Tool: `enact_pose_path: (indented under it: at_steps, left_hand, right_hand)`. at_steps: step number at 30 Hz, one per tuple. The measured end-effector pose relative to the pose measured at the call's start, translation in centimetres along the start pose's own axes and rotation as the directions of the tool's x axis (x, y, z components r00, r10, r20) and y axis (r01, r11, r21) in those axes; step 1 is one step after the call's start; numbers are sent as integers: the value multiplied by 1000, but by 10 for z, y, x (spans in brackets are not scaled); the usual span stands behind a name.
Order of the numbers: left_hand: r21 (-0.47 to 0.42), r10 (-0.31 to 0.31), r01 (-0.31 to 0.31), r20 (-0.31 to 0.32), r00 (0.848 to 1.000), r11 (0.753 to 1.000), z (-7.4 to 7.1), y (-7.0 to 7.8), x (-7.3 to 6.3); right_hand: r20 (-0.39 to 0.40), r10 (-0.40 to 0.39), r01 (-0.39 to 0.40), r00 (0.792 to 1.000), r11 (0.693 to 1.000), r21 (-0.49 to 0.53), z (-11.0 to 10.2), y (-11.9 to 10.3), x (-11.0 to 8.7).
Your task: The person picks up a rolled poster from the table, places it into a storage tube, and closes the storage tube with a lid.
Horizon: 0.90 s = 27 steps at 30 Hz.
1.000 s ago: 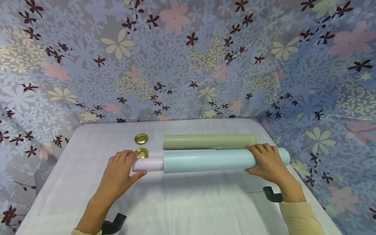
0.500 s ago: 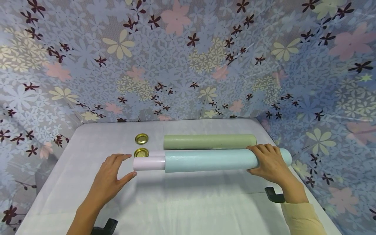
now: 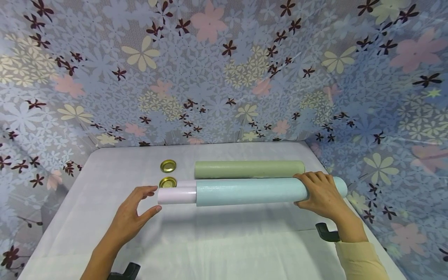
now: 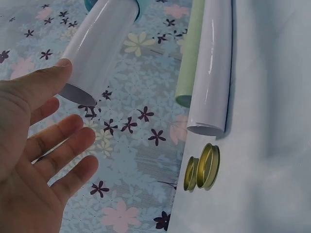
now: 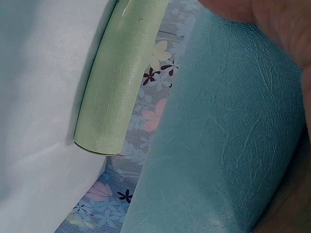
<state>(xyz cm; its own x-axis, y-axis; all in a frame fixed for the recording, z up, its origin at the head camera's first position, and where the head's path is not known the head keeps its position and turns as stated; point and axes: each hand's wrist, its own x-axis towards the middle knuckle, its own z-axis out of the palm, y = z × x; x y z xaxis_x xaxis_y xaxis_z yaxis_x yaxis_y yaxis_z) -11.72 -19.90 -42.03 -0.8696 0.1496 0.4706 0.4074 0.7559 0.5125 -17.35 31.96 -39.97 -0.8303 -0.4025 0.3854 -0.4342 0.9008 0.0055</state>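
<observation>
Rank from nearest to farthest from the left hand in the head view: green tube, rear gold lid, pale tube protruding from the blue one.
1. Pale tube: just right of the left hand.
2. Rear gold lid: toward the back.
3. Green tube: farther right, behind the blue tube.

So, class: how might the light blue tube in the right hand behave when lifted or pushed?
The light blue tube is probably stiff: gripped near one end by the right hand, it runs straight. The pale tube protruding from it might slide if tilted. Being round, both might roll when pushed.
</observation>
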Motion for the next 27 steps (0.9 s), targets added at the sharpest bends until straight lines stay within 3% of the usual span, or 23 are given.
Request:
enact_pose_path:
  at_steps: [9, 18, 27]
  left_hand:
    - [-95, -70, 75, 56, 996, 993, 1, -1, -2]
    - [-190, -63, 70, 44, 997, 979, 3, -4, -2]
    - [-227, -72, 82, 51, 996, 971, 3, -4, -1]
  right_hand:
    - [9, 3, -3, 1000, 1000, 4, -1, 0, 0]
    - [12, 1, -1, 1000, 1000, 7, -1, 0, 0]
    - [3, -3, 3, 1000, 1000, 15, -1, 0, 0]
